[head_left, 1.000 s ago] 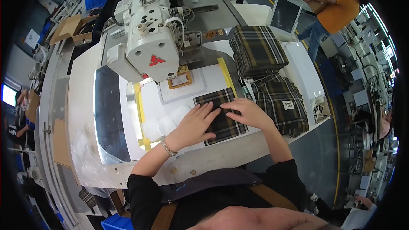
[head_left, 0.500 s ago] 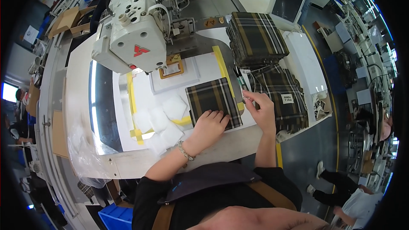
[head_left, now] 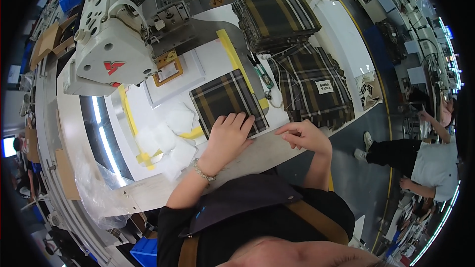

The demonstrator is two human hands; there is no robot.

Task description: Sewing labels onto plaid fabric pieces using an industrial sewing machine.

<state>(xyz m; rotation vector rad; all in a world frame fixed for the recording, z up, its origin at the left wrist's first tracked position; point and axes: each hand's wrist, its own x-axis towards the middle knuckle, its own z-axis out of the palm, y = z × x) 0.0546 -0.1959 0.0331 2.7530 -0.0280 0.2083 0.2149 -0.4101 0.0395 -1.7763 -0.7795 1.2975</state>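
A dark plaid fabric panel [head_left: 220,100] with brown and white stripes lies on the white work surface. My left hand [head_left: 226,138] rests flat on its near part, fingers stretched out. Over the table's front edge, right of the panel, is my right hand [head_left: 308,137]. Its index finger points left and the other fingers curl loosely; I see nothing in it. Green-handled thread snips [head_left: 264,78] lie beyond it, between the panel and more plaid pieces. One of those plaid pieces [head_left: 302,96] carries a white label [head_left: 324,87].
A white sewing machine [head_left: 111,44] stands at the back left, with a small gold frame [head_left: 168,69] beside its head. Thin white sheets [head_left: 158,138] lie left of the panel. A tall plaid stack [head_left: 277,10] stands at the back right. Someone in a white shirt [head_left: 435,168] is at the right.
My right hand has left the snips and drawn back toward the table's front edge. The snips lie on the table. My left hand stays on the panel; the whole view has shifted.
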